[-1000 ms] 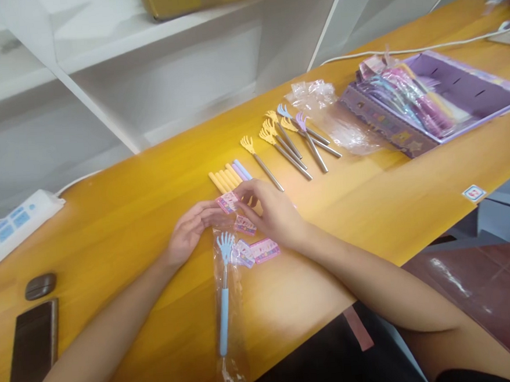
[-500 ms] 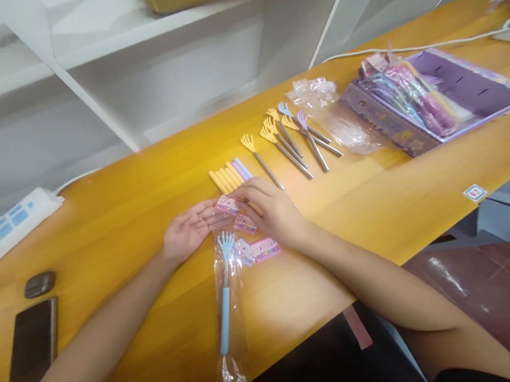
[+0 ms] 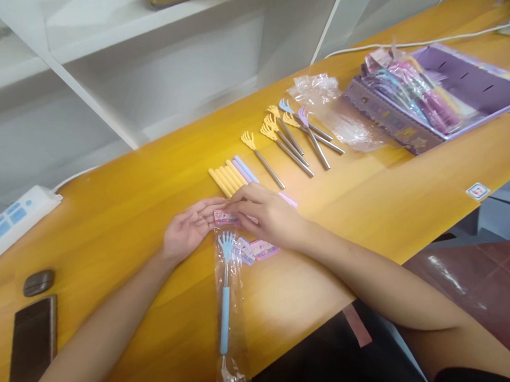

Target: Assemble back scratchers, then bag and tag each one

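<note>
A blue back scratcher (image 3: 224,318) lies in a clear plastic bag (image 3: 238,355), claw end away from me. At the bag's top is a small pink printed card (image 3: 224,217). My right hand (image 3: 272,216) has its fingers closed on this card's right side, hiding part of it. Palm up, my left hand (image 3: 188,230) lies at the card's left with fingers stretched out; their tips pass behind it. Just right of the bag, more printed cards (image 3: 264,249) rest on the table, and another card (image 3: 287,199) shows behind my right hand.
Beyond my hands are several coloured handle tubes (image 3: 228,178) and several unbagged scratcher heads on metal rods (image 3: 293,147). Clear bags (image 3: 351,129) lie beside a purple box (image 3: 401,131) of packaged scratchers. At left are a power strip (image 3: 17,222), a phone (image 3: 32,346) and a dark small case (image 3: 38,282).
My right hand has shifted slightly, and the pink card now sits lower and flatter at the bag's top. A card behind the right hand has come into view. My left hand stays nearly still.
</note>
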Demonstrator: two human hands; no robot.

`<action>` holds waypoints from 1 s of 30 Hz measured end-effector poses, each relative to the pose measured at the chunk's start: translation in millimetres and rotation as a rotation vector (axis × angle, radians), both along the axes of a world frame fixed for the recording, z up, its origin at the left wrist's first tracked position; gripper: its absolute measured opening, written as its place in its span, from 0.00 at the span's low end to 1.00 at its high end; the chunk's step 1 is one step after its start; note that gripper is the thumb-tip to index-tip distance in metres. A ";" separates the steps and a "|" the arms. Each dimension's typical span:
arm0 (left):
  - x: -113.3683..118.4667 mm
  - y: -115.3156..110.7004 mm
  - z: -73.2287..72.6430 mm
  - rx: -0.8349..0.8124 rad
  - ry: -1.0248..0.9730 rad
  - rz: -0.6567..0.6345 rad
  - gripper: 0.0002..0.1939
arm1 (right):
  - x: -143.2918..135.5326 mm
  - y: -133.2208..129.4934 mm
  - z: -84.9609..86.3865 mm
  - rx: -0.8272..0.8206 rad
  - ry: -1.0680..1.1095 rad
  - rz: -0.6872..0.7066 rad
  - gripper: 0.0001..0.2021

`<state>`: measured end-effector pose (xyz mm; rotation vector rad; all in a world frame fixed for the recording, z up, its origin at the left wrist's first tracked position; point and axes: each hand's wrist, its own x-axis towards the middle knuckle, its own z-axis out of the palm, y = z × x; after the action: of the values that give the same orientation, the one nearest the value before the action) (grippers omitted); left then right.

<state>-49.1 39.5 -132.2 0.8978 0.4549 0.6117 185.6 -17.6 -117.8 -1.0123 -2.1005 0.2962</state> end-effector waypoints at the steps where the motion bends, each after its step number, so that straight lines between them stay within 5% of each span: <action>1: -0.1 0.1 -0.2 -0.003 0.000 0.005 0.31 | -1.0 -0.4 -1.1 -0.004 -0.011 0.004 0.11; 8: 0.3 0.3 -0.9 -0.005 0.019 0.030 0.30 | -3.3 -2.9 5.5 -0.097 -0.029 -0.013 0.10; 17: 3.3 0.0 5.6 0.057 -0.023 -0.027 0.29 | -3.0 -5.1 4.1 -0.223 -0.053 -0.289 0.21; 24: 5.4 -4.2 4.5 0.121 -0.001 -0.001 0.19 | -2.8 -2.7 -2.3 -0.138 0.027 -0.229 0.13; 30: 7.4 -8.5 -1.5 0.286 0.176 0.020 0.34 | -3.0 -3.4 1.1 -0.071 0.082 -0.205 0.11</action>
<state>-41.7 31.0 -133.7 1.2269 0.5439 0.6284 182.6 -21.1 -116.6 -1.2271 -1.9062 0.3056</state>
